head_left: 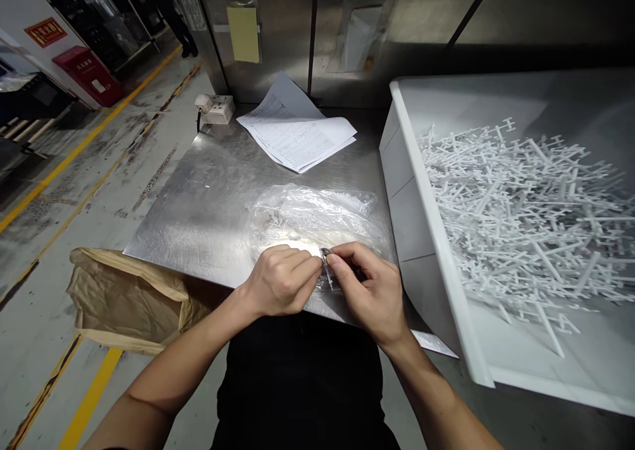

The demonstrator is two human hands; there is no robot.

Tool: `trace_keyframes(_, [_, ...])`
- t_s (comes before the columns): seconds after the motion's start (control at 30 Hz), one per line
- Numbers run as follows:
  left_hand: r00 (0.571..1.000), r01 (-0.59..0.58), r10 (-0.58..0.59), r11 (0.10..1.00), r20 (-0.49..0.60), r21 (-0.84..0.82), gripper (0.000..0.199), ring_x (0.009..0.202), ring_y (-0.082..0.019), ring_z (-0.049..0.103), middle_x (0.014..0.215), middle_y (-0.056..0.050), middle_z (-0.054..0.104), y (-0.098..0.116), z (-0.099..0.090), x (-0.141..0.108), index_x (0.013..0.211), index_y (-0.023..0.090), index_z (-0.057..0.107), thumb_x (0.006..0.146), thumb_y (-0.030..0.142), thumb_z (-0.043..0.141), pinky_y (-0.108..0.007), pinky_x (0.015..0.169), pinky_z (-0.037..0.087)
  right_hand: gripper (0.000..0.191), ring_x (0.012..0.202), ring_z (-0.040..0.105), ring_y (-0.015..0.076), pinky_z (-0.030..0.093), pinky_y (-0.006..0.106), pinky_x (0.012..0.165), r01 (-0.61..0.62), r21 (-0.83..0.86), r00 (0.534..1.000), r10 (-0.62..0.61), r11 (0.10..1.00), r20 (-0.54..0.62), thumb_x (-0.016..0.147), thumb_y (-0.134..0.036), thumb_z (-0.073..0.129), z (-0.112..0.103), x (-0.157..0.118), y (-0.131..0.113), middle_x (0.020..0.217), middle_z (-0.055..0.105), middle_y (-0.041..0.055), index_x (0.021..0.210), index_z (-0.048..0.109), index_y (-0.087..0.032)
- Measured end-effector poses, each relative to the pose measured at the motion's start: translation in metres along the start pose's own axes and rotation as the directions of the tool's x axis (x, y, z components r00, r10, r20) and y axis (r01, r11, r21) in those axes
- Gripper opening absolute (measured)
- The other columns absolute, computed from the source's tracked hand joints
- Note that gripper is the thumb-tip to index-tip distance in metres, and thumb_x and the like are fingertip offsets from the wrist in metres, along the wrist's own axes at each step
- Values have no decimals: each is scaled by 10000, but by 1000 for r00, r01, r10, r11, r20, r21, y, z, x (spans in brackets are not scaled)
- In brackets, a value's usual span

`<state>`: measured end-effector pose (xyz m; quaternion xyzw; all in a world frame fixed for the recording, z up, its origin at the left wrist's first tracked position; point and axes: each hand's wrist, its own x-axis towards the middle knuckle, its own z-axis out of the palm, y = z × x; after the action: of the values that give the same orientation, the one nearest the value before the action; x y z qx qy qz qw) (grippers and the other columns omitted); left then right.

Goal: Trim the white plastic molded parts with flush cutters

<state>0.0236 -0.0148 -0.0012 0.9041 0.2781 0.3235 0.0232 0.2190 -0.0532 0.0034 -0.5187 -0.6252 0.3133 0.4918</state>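
Observation:
Both hands meet over a clear plastic bag (322, 213) near the front edge of the steel table. My left hand (282, 279) is closed like a fist, knuckles up; what lies inside its fingers is hidden. Close against it, my right hand (370, 288) pinches a small dark curved piece (326, 252) between thumb and forefinger. A thin pale plastic stick (329, 278) points down between the two hands. Whether it joins the dark piece I cannot tell. The bag is crumpled and shiny, and its contents are hard to make out.
On the right stands a large white bin (421, 192) with a heap of white plastic sprues (516, 218). Printed sheets (302, 135) and a power socket (218, 109) sit at the table's back. An open brown paper sack (133, 298) is at lower left. A person's legs (178, 23) show far back.

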Motion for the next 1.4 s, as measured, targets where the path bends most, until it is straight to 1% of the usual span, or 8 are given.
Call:
trace_keyframes(0.33, [1000,17,-17,1000,-10,20,252,618,-139,572,707,3,653,-1,2,0,847,186,653,1082,184,564,-335,604,419,176,704,638,152,485,295,653,-96,49,995,95,994,14,1057,-331,690,1,1,2,800,708,-15,923,726,-223])
trace_keyframes(0.43, [996,45,-49,998,-77,-53,190,654,-140,631,772,-11,713,-4,1,-2,992,173,691,1092,146,531,-308,619,456,136,735,657,158,505,293,673,-59,47,996,62,997,-59,1060,-320,681,0,0,0,848,728,-10,972,738,-232])
trace_keyframes(0.57, [971,140,-182,958,-155,-249,187,723,-152,671,828,-38,731,-8,-6,-1,1072,160,704,1105,142,521,-290,655,498,77,789,688,176,531,312,725,22,-2,996,-23,1000,-92,1057,-289,696,0,-1,-1,913,760,-2,1035,757,-247])
trace_keyframes(0.67, [962,195,-254,896,-101,-399,219,742,-152,658,827,-40,705,-9,-13,0,1047,168,717,1126,175,513,-287,673,506,60,847,710,196,548,340,788,89,-29,992,-91,996,-83,1056,-261,704,0,-1,0,958,777,9,1072,761,-252])
trace_keyframes(0.77, [960,206,-271,860,-75,-467,222,751,-148,643,845,-38,701,-11,-15,0,1040,178,723,1132,196,522,-285,684,505,67,863,711,200,544,350,798,135,-39,989,-137,990,-57,1062,-231,696,0,-1,0,972,775,16,1089,755,-250])
trace_keyframes(0.9, [961,196,-265,852,-77,-486,207,768,-146,623,859,-36,690,-12,-15,-2,1038,181,704,1137,206,524,-291,711,501,76,844,696,198,532,356,776,173,-41,984,-174,984,-31,1072,-208,678,-1,-1,-2,959,759,25,1088,743,-244])
trace_keyframes(1.17, [940,309,-335,768,59,-561,260,741,-130,577,830,-15,626,-9,-20,-1,966,178,639,1157,260,483,-275,695,467,90,861,710,198,541,359,779,205,-29,979,-205,978,13,1081,-200,664,0,0,-6,960,764,32,1085,745,-240])
trace_keyframes(1.4, [933,325,-354,767,57,-554,263,740,-131,592,850,-18,665,-9,-20,-2,973,183,643,1157,284,486,-278,695,471,85,840,707,207,542,370,763,186,-26,982,-186,982,28,1083,-232,660,-1,-1,-7,941,758,39,1066,742,-242])
